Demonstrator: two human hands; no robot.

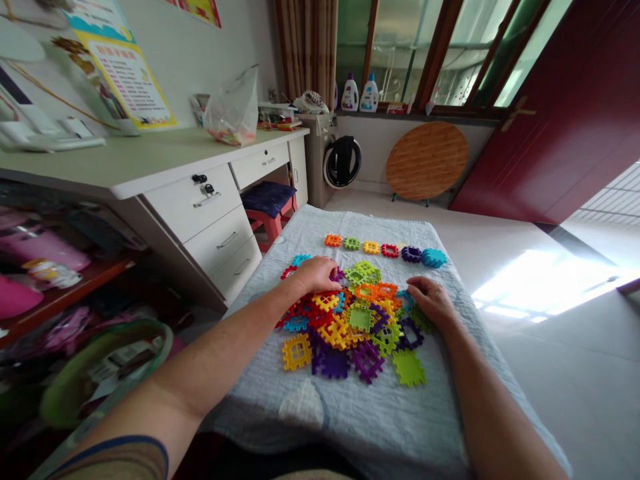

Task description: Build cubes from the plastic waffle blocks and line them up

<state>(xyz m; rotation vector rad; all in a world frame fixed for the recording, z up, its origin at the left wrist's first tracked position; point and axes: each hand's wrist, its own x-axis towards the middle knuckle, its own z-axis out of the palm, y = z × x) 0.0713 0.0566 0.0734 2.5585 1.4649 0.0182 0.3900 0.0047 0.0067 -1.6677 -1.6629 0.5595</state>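
Lower centre of frame: pale blue cloth [400, 427] over a table. Nearest on it, a yellow tile [297, 352] with a window-like grid, a solid purple tile [335, 364] and a solid lime tile [409, 368] at the pile's front edge.

Mid-frame: loose pile of notched plastic tiles [360, 317], many overlapping, some tilted. They look light, stiff and fairly smooth; I'd judge them hard to break, though apt to slide or catch by their teeth. Best hold: thumb and fingertip on opposite edges, or through a cut-out on the open ones.

Right hand [434, 301], right of the pile: thumb and fingers bent toward a blue tile [406, 300]; can't tell from here if it grips. Left hand [317, 274], pile's upper left: fingers curled down over the tiles, tips partly hidden, grip uncertain.

Beyond the hands, a spaced row of tiles [371, 247], orange at left through blue at right.

Farther: stool [270, 199] left of centre, washing machine [320, 150] upper centre, round wooden board [427, 160] upper right.
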